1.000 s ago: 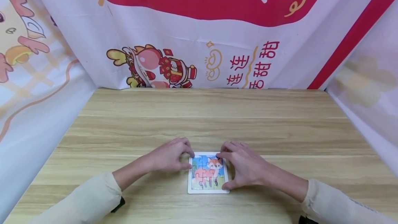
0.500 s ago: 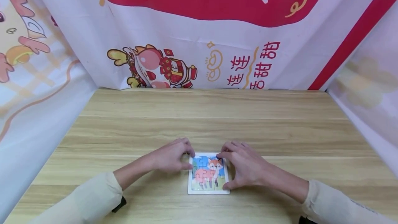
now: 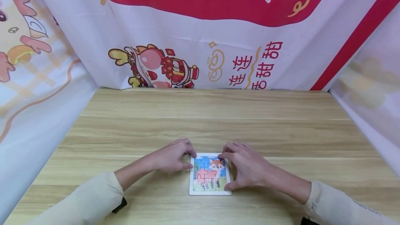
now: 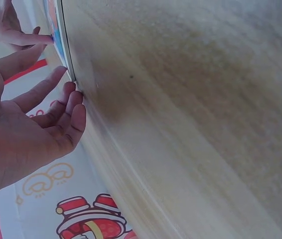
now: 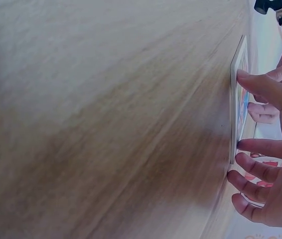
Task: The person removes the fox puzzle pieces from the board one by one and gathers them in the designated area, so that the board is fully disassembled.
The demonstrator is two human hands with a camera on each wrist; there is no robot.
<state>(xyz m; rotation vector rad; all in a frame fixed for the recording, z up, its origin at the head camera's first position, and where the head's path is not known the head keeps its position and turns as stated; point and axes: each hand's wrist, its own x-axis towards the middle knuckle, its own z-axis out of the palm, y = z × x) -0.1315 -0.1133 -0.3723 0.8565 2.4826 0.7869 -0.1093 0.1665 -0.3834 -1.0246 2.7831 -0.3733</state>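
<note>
A small square jigsaw puzzle (image 3: 208,173) lies flat on the wooden table, its pieces fitted together into a fox picture inside a white frame. On its left side, my left hand (image 3: 173,157) touches the frame with thumb and index finger near the upper left corner. My right hand (image 3: 247,166) spans the right side, index fingertip at the upper right corner and thumb at the lower right. In the right wrist view, that thumb (image 5: 263,87) rests on the frame's face while the other fingers spread loosely beside it. The left wrist view shows the puzzle edge-on beside relaxed fingers (image 4: 41,92).
The wooden table (image 3: 212,114) reaches back to a white cloth (image 3: 187,30) printed with red shapes and a cartoon figure. Printed cloths also hang along the left and right sides. Pale sleeves (image 3: 84,197) cover both forearms.
</note>
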